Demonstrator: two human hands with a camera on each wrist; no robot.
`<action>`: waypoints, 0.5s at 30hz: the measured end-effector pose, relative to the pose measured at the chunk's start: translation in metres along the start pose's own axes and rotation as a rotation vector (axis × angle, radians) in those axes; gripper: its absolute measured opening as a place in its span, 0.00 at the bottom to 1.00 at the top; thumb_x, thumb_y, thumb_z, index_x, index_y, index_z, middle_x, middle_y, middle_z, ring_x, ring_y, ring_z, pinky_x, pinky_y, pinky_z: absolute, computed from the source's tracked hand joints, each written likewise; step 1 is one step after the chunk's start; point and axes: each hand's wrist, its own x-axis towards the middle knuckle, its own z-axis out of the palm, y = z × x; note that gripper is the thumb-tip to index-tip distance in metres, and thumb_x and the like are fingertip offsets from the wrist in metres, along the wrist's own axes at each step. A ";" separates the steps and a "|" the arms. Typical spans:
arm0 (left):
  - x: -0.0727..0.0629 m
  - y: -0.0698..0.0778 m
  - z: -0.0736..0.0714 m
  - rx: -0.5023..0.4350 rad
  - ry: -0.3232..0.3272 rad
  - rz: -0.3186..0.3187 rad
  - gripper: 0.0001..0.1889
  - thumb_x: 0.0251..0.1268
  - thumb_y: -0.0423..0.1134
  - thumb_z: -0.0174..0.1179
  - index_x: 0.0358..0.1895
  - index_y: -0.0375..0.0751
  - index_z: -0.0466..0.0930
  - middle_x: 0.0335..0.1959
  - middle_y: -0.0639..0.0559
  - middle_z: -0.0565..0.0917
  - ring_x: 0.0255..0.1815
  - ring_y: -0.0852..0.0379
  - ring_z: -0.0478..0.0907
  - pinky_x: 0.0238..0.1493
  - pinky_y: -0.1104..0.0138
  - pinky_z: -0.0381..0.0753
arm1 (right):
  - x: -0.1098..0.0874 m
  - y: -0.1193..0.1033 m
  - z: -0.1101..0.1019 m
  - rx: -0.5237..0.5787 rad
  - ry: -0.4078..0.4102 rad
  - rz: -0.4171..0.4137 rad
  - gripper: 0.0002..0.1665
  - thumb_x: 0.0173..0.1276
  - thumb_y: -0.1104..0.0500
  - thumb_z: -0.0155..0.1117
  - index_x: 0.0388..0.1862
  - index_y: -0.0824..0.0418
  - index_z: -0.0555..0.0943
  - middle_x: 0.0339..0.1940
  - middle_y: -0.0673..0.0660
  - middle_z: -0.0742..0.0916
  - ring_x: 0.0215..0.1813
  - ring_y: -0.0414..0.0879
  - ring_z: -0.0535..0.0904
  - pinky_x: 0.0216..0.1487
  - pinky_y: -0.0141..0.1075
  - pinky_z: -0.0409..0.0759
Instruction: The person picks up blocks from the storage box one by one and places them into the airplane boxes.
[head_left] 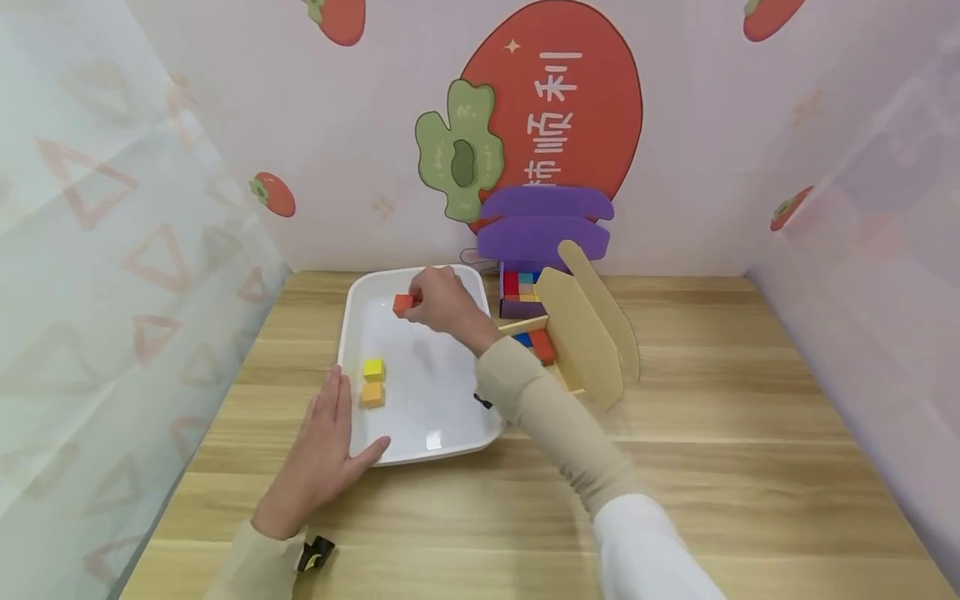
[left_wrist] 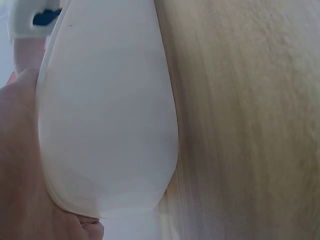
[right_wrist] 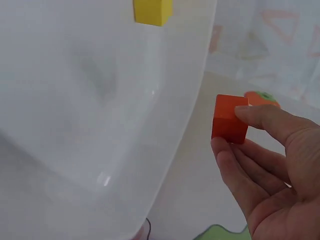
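Between thumb and fingers, my right hand (head_left: pixel 442 302) pinches an orange-red cube (head_left: pixel 402 306) above the far part of the white tray (head_left: pixel 427 421). The right wrist view shows the same cube (right_wrist: pixel 230 119) held by the fingertips, clear of the tray's surface. Inside the tray, near its left side, a yellow cube (head_left: pixel 373 370) lies just beyond an orange cube (head_left: pixel 372 395). My left hand (head_left: pixel 318 450) rests against the tray's near left corner, fingers straight along the side and thumb at the front rim. In the left wrist view the tray's outer wall (left_wrist: pixel 110 115) hides most of those fingers.
Right of the tray stands an open cream box (head_left: pixel 577 337) holding blue and red blocks, partly behind my right forearm. Behind it is an open purple box (head_left: pixel 522 308) with several coloured blocks. The wooden table (head_left: pixel 712 433) meets printed walls at the back and sides.
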 end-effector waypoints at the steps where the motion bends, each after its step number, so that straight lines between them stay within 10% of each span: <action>1: 0.000 0.000 0.000 0.000 0.001 -0.001 0.60 0.72 0.66 0.59 0.84 0.23 0.37 0.88 0.32 0.35 0.89 0.31 0.40 0.84 0.33 0.52 | -0.007 0.002 -0.008 0.028 -0.007 0.000 0.09 0.67 0.57 0.78 0.42 0.60 0.92 0.34 0.52 0.92 0.36 0.44 0.81 0.39 0.31 0.82; 15: 0.000 0.001 0.000 -0.019 -0.001 0.013 0.59 0.73 0.64 0.59 0.83 0.21 0.36 0.88 0.30 0.34 0.88 0.30 0.40 0.84 0.33 0.50 | -0.109 0.058 -0.083 0.071 -0.055 0.056 0.11 0.63 0.60 0.81 0.43 0.62 0.92 0.39 0.55 0.93 0.41 0.47 0.88 0.44 0.38 0.90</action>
